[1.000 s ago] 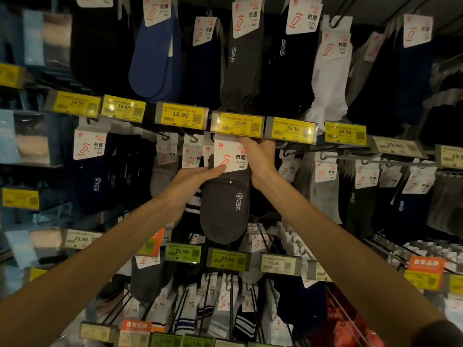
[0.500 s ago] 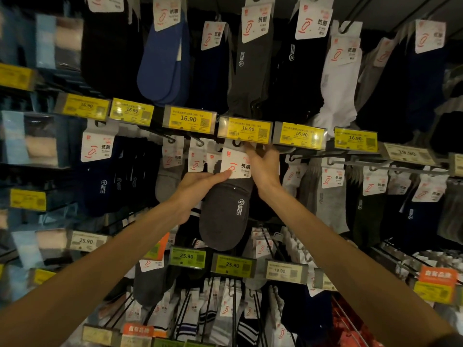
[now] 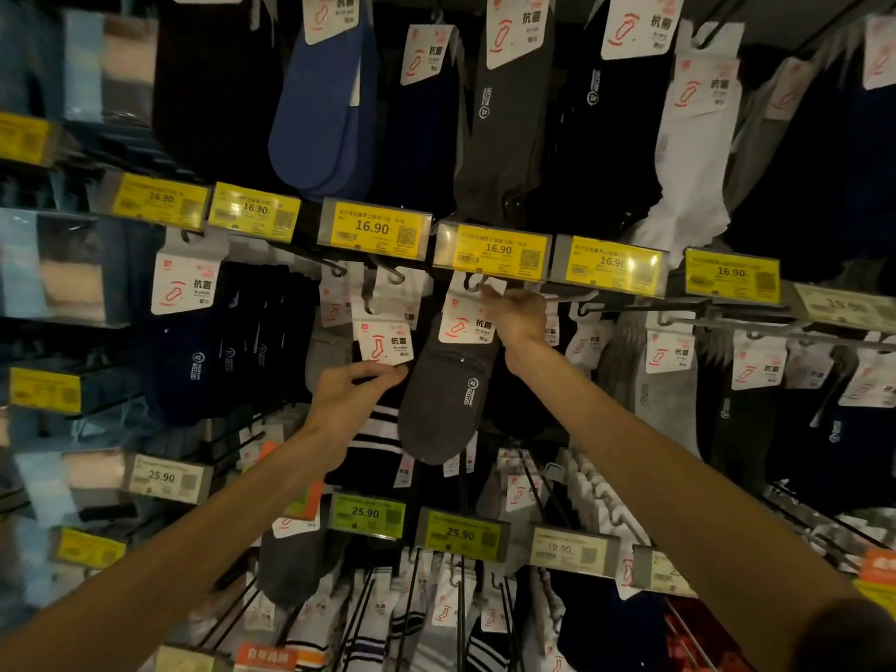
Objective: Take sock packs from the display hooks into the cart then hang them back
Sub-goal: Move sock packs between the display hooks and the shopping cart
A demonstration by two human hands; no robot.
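- The left hand (image 3: 349,397) reaches up with curled fingers, thumb and fingertips pinching the lower edge of the white header card of a black-and-white striped sock pack (image 3: 385,342).
- The right hand (image 3: 521,320), just to the right, pinches the top of the white card on a dark grey low-cut sock pack (image 3: 443,400).
- That pack hangs between both hands, its card slot at the black wire display hook (image 3: 472,282); whether it is fully seated, I cannot tell.
- The hook sits directly below a yellow 16.90 price tag (image 3: 492,247).
- Farther up hangs a blue sock pack (image 3: 322,118).
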